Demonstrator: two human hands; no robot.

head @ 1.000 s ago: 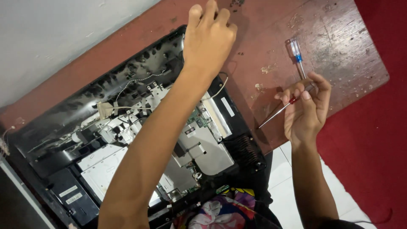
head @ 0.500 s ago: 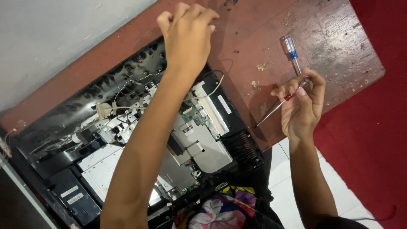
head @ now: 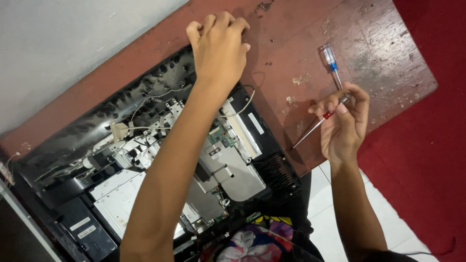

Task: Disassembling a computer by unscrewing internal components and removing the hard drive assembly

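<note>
An opened black computer chassis (head: pixel 73 145) lies on a worn reddish-brown table (head: pixel 301 43), with its circuit boards, metal shields and white cables exposed. My left hand (head: pixel 218 48) reaches across it to its far right corner. The fingers are curled downward, and what lies under the palm is hidden. To the right of the chassis, my right hand (head: pixel 345 123) pinches a thin screwdriver with a red collar (head: pixel 310 132), tip pointing down-left over the table. A second screwdriver with a clear and blue handle (head: pixel 330 57) sits just beyond those fingers.
A pale wall (head: pixel 58 43) runs along the table's far side. Red carpet (head: pixel 427 160) and white floor tiles (head: pixel 320 194) lie to the right and below. Colourful printed clothing (head: pixel 252 242) shows at the bottom edge. The table's right end has scuffed, stained patches.
My left hand has shifted leftward along the chassis's far edge and its fingers have curled. My right hand keeps the thin screwdriver in nearly the same place.
</note>
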